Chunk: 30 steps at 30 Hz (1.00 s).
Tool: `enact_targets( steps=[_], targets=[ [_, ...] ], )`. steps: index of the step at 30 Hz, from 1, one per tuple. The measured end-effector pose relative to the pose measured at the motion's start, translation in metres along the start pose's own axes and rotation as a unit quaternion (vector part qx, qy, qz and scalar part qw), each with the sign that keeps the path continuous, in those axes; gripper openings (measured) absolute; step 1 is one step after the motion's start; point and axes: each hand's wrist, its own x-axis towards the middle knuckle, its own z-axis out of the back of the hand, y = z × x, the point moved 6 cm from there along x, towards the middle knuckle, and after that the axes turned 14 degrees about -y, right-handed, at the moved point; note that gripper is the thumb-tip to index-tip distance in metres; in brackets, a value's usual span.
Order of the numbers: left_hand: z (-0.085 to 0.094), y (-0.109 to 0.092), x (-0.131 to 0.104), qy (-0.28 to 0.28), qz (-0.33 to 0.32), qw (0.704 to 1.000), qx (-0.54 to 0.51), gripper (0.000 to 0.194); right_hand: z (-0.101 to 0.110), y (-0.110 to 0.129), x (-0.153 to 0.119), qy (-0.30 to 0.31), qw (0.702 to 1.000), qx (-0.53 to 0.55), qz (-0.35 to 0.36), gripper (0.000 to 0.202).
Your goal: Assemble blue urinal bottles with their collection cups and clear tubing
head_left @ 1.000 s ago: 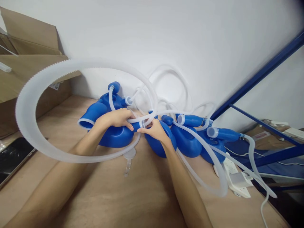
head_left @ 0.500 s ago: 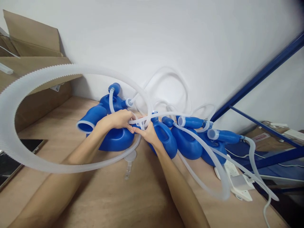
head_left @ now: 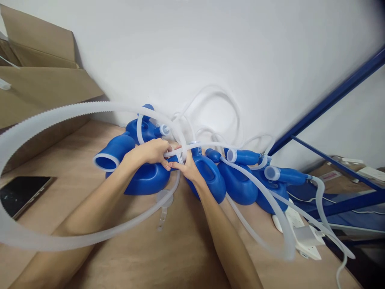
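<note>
Sagging lower, tube (head_left: 96, 107) reaches bottle neck (head_left: 173, 159) gripped between left hand (head_left: 154, 152) and right hand (head_left: 189, 165).

Hose loop (head_left: 90, 107) cut off, cardboard box (head_left: 39, 92) cropped

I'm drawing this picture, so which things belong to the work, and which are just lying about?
Seem part of the work:
left hand and right hand
blue bottle at the hands
ribbed tube
other blue bottles, probably

Seem just lying about:
cardboard box
black-screened device
power strip
</note>
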Motion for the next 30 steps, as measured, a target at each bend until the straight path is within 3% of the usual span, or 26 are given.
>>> enact_targets(
  steps=[8,13,20,24,30],
  targets=[
    [0.003,-0.005,-0.003,-0.015,-0.010,0.999,-0.040,0.035,-0.002,-0.002,-0.001,-0.001,1.000,0.003,-0.014,0.057],
    [0.005,-0.012,-0.010,-0.013,-0.037,0.999,-0.031,0.037,-0.001,-0.001,-0.005,-0.038,0.999,-0.010,-0.016,0.062],
    [0.002,-0.010,-0.025,-0.034,0.001,0.999,0.025,0.027,-0.003,0.003,-0.005,-0.043,0.999,-0.009,-0.016,0.066],
    [0.001,-0.011,-0.026,-0.048,0.039,0.997,0.053,0.037,0.002,-0.007,-0.007,-0.065,0.998,0.013,-0.018,0.067],
    [-0.002,-0.027,-0.017,-0.081,-0.024,0.996,0.043,0.045,0.009,-0.015,-0.023,-0.138,0.990,0.043,0.001,0.063]
  ],
)
